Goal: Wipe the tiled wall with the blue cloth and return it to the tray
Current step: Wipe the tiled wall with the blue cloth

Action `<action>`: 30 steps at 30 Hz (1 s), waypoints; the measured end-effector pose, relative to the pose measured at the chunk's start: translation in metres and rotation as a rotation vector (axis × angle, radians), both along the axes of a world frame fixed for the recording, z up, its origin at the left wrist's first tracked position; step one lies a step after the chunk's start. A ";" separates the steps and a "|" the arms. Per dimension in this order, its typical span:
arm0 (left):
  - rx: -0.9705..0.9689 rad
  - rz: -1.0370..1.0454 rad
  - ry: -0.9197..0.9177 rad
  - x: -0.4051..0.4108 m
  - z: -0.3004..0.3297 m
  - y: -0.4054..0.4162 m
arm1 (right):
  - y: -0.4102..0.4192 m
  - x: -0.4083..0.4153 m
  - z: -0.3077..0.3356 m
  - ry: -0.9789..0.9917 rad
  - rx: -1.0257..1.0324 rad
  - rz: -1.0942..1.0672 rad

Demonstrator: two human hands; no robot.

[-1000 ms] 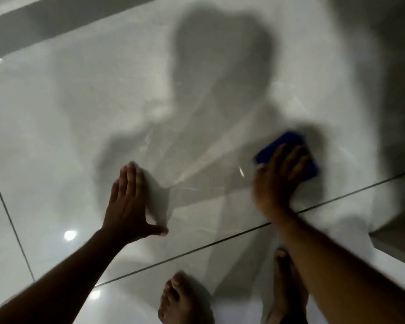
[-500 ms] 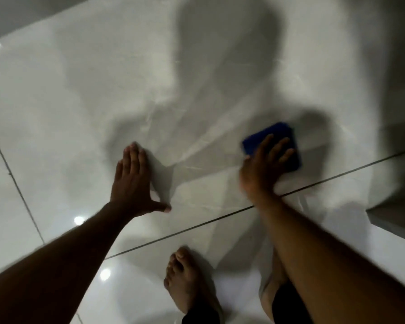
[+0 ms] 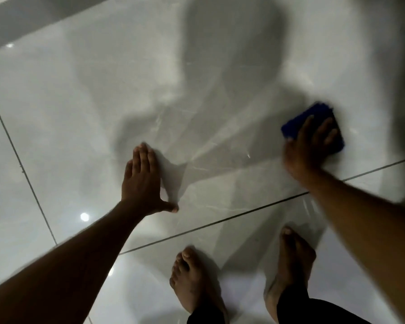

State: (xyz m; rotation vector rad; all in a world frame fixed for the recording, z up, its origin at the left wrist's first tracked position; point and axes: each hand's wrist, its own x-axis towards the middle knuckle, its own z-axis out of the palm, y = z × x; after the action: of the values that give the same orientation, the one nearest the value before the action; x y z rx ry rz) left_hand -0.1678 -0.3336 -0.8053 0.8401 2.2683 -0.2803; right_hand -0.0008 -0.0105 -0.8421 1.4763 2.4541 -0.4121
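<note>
A folded blue cloth (image 3: 297, 123) lies flat against the glossy grey tiled wall (image 3: 103, 101) at the right. My right hand (image 3: 306, 148) presses on it with spread fingers and covers its lower half; the hand looks blurred. My left hand (image 3: 142, 181) rests flat on the wall at the centre left, fingers together, thumb out, holding nothing. No tray is in view.
A dark grout line (image 3: 243, 213) runs across under both hands, and another (image 3: 21, 164) slants down the left. My two bare feet (image 3: 192, 281) stand on the shiny floor below. A darker band (image 3: 33, 17) crosses the top left.
My right hand has slid the blue cloth to the right along the wall. My left hand has stayed pressed in about the same spot.
</note>
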 end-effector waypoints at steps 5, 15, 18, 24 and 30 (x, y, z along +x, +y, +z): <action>0.003 -0.014 0.027 -0.001 -0.004 -0.004 | -0.155 -0.128 0.002 0.189 -0.091 0.411; -0.034 -0.030 0.073 0.001 -0.005 -0.008 | -0.010 -0.003 -0.006 0.122 0.142 0.405; -0.095 -0.055 0.161 0.018 0.006 -0.002 | -0.087 0.013 0.010 0.119 0.096 0.092; -0.161 0.272 0.113 0.087 0.057 -0.010 | -0.232 -0.008 0.063 0.266 -0.534 0.335; 0.191 0.979 -0.290 0.098 0.208 -0.013 | -0.209 -0.011 0.223 0.357 -0.688 0.035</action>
State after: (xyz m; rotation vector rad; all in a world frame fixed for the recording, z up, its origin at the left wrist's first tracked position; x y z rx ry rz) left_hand -0.0696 -0.3463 -0.5969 -0.2014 2.1637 0.4778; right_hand -0.0119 -0.2190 -0.6189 1.1212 2.2006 -1.4417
